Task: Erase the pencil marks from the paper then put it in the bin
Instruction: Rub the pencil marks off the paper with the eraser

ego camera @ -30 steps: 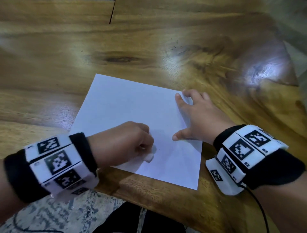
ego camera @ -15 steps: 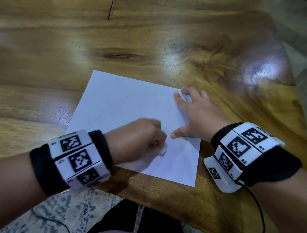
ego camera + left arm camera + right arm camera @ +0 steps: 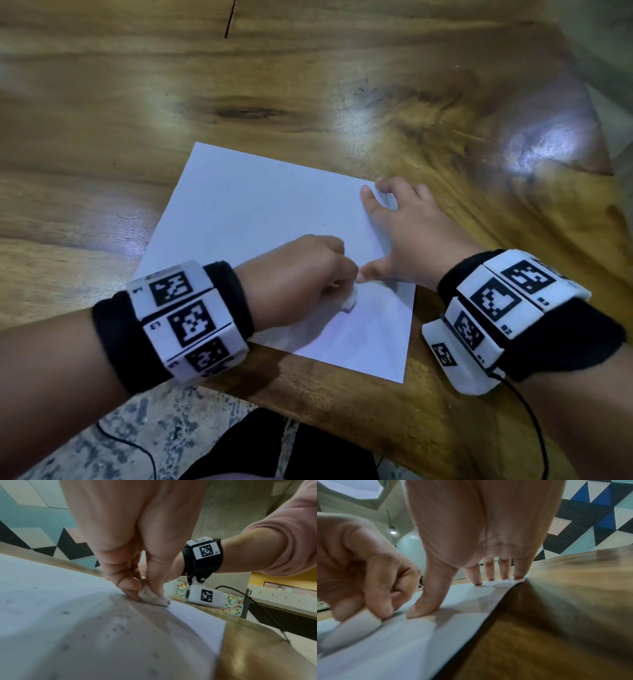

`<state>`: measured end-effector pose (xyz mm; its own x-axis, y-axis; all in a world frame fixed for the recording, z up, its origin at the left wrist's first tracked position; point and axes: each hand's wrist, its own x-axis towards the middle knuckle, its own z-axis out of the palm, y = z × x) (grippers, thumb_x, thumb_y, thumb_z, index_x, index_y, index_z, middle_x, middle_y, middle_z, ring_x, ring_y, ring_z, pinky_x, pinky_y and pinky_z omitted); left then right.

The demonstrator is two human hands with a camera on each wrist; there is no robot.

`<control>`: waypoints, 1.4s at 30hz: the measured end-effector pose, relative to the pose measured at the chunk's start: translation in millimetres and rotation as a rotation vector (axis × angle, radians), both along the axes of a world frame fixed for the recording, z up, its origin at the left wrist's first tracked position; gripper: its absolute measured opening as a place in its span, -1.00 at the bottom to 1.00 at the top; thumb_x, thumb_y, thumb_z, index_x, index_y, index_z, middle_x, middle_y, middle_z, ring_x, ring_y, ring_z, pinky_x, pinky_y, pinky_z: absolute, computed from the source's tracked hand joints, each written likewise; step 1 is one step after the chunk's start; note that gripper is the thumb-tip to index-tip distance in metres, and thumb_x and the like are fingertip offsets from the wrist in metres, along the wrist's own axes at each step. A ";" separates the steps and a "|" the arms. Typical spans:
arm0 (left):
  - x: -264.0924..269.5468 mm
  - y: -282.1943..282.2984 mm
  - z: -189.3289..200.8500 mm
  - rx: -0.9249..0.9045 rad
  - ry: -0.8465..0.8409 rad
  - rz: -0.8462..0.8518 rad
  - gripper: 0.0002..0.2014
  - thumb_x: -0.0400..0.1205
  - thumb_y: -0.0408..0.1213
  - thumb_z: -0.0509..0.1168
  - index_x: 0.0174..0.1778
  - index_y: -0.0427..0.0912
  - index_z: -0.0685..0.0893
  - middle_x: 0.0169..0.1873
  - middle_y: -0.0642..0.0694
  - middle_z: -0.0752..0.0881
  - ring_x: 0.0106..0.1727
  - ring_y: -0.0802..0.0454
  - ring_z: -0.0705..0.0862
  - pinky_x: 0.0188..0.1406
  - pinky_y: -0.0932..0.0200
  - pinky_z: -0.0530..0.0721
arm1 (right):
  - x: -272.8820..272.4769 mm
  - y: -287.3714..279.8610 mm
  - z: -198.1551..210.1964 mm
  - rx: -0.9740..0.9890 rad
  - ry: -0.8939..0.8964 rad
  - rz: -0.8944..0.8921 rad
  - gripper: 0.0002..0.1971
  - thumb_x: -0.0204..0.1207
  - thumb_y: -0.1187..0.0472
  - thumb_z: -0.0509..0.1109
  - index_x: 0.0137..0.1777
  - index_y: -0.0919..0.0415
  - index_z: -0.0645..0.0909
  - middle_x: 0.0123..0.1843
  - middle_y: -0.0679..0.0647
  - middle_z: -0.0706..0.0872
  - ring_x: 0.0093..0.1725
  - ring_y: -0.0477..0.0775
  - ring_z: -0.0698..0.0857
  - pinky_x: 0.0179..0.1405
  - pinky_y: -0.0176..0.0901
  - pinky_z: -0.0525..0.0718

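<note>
One sheet of white paper (image 3: pixel 274 219) flat on the wooden table (image 3: pixel 308 85), near corner close to the table's front edge, small dark crumbs scattered over the part nearest the left wrist. White eraser (image 3: pixel 350 302) pinched between thumb and curled fingers of the left hand (image 3: pixel 294 277), its tip pressed down on the sheet toward the right side, just beside the thumb of the right hand (image 3: pixel 411 236). Right hand spread with straight fingers (image 3: pixel 489 569), fingertips and thumb pressing the sheet's right edge onto the table.
</note>
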<state>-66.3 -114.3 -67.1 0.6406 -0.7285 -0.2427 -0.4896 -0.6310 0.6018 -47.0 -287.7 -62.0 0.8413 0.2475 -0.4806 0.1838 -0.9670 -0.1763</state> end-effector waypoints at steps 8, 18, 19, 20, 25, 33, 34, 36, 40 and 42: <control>-10.8 8.1 -16.5 0.035 0.064 -0.064 -0.91 0.48 -0.32 0.31 -0.32 -0.10 0.68 -0.43 0.08 0.61 -0.35 0.19 0.56 -0.15 0.12 0.64 | -0.8 0.1 1.0 0.003 -0.003 -0.001 0.15 0.25 -0.29 0.49 0.67 0.05 -0.14 0.61 -0.01 -0.06 0.54 0.07 -0.01 0.49 -0.14 0.23; -15.6 20.4 -18.3 0.181 0.072 -0.029 -0.93 0.49 -0.43 0.28 -0.16 -0.28 0.63 -0.63 0.01 0.68 -0.56 0.29 0.60 -0.34 0.32 0.63 | -1.1 0.0 1.5 -0.005 -0.004 -0.001 0.15 0.25 -0.30 0.48 0.67 0.04 -0.15 0.61 -0.02 -0.05 0.55 0.07 0.00 0.49 -0.14 0.24; -14.0 20.9 -18.0 0.143 0.059 -0.021 -0.94 0.48 -0.44 0.27 -0.20 -0.26 0.62 -0.63 0.00 0.68 -0.56 0.29 0.59 -0.26 0.28 0.65 | -1.1 0.2 1.9 -0.003 -0.003 -0.001 0.15 0.26 -0.30 0.48 0.67 0.04 -0.15 0.61 -0.02 -0.05 0.55 0.07 0.00 0.48 -0.14 0.25; -8.9 20.1 -16.9 0.103 -0.003 -0.026 -0.94 0.47 -0.41 0.27 -0.27 -0.23 0.65 -0.58 -0.01 0.65 -0.51 0.25 0.58 -0.22 0.22 0.63 | -1.3 0.4 1.9 0.000 -0.003 -0.002 0.15 0.25 -0.29 0.48 0.67 0.04 -0.14 0.61 -0.02 -0.05 0.55 0.07 -0.01 0.47 -0.14 0.26; 4.5 20.4 0.4 0.083 -0.092 0.000 -0.80 0.50 -0.24 0.30 -0.42 -0.22 0.62 -0.36 -0.04 0.54 -0.39 0.04 0.54 -0.35 0.10 0.56 | -1.4 0.4 0.9 0.006 -0.002 -0.002 0.15 0.25 -0.30 0.48 0.67 0.04 -0.14 0.62 -0.02 -0.06 0.56 0.07 -0.01 0.48 -0.13 0.26; -5.6 28.0 -6.3 0.026 0.008 -0.030 -0.94 0.50 -0.32 0.35 -0.22 -0.14 0.74 -0.36 0.14 0.51 -0.35 0.30 0.58 -0.36 0.42 0.50 | -1.6 0.6 1.8 0.003 0.001 -0.001 0.14 0.26 -0.29 0.48 0.67 0.04 -0.15 0.62 -0.02 -0.06 0.56 0.06 -0.02 0.48 -0.13 0.26; -1.3 26.6 -1.3 0.037 0.005 -0.033 -0.94 0.47 -0.30 0.37 -0.30 -0.13 0.73 -0.33 0.12 0.54 -0.33 0.19 0.61 -0.34 0.35 0.50 | -1.6 0.6 1.8 0.002 0.002 -0.001 0.14 0.26 -0.29 0.48 0.67 0.04 -0.15 0.62 -0.02 -0.06 0.56 0.07 -0.01 0.49 -0.12 0.25; 5.9 26.4 1.0 0.072 -0.017 -0.012 -0.90 0.46 -0.29 0.38 -0.37 -0.19 0.70 -0.32 -0.01 0.61 -0.32 0.06 0.63 -0.33 0.26 0.51 | -1.3 0.4 1.9 0.003 0.005 -0.002 0.14 0.26 -0.29 0.48 0.67 0.04 -0.15 0.62 -0.02 -0.06 0.56 0.08 -0.01 0.49 -0.12 0.25; -2.0 38.5 -4.0 0.073 0.107 -0.037 -0.87 0.51 -0.33 0.31 -0.35 -0.17 0.69 -0.42 0.17 0.57 -0.37 0.31 0.57 -0.28 0.43 0.48 | -1.6 -0.2 2.0 0.014 0.006 -0.006 0.14 0.26 -0.28 0.49 0.67 0.04 -0.14 0.62 -0.03 -0.06 0.56 0.07 -0.01 0.50 -0.13 0.24; -4.8 39.6 -1.4 0.113 0.132 -0.114 -0.92 0.50 -0.32 0.35 -0.26 -0.12 0.74 -0.36 0.22 0.51 -0.34 0.36 0.53 -0.28 0.62 0.35 | -2.0 -0.1 1.7 0.010 0.002 -0.006 0.14 0.26 -0.28 0.48 0.67 0.03 -0.14 0.62 -0.03 -0.06 0.55 0.06 -0.01 0.49 -0.13 0.24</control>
<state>-71.1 -74.7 -68.5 0.5129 -0.7575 -0.4039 -0.4829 -0.6436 0.5938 -49.0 -287.8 -60.3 0.8420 0.2472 -0.4795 0.1773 -0.9663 -0.1867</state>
